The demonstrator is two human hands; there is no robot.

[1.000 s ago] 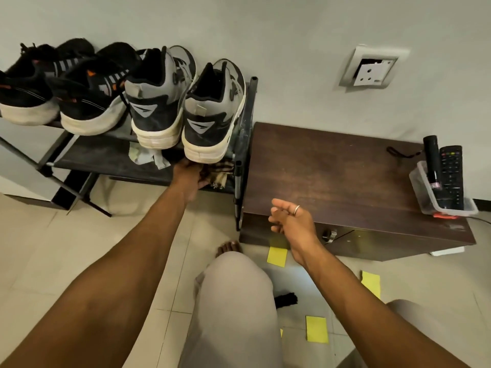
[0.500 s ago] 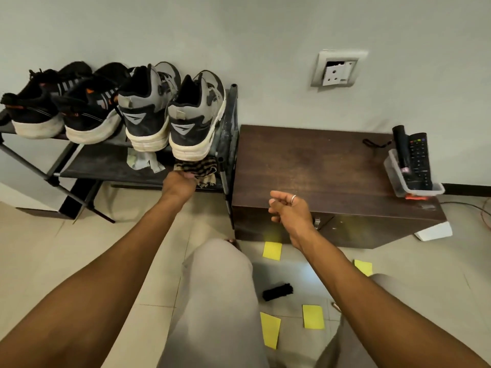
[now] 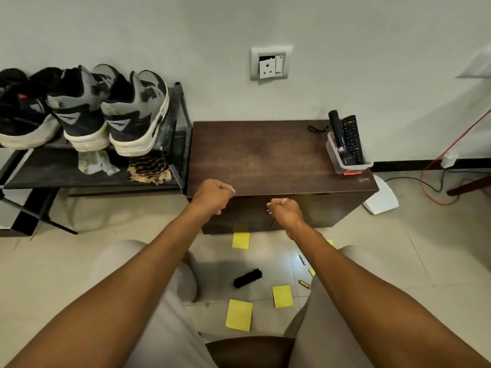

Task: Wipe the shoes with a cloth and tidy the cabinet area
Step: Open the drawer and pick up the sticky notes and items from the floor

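Observation:
Two grey-and-black sneakers (image 3: 132,112) and a black pair (image 3: 24,112) stand on the top shelf of the metal shoe rack (image 3: 183,134). A tan-and-black striped cloth (image 3: 150,169) lies on the lower shelf, with nothing touching it. The dark wooden cabinet (image 3: 265,155) sits to the right of the rack. My left hand (image 3: 212,195) is a closed fist at the cabinet's front left edge and holds nothing visible. My right hand (image 3: 285,211) is curled at the small metal door handle (image 3: 269,211) on the cabinet front, fingertips pinched on it.
A clear tray (image 3: 342,166) with a remote and a torch sits on the cabinet's right end. Yellow sticky notes (image 3: 239,314), a black brush (image 3: 247,278) and small batteries (image 3: 304,284) lie on the tiled floor. A pale crumpled rag (image 3: 95,162) lies on the lower shelf. Cables (image 3: 435,192) run at the right.
My left hand let go of the striped cloth on the lower shelf and moved right to the cabinet edge. My right hand closed and dropped to the door handle.

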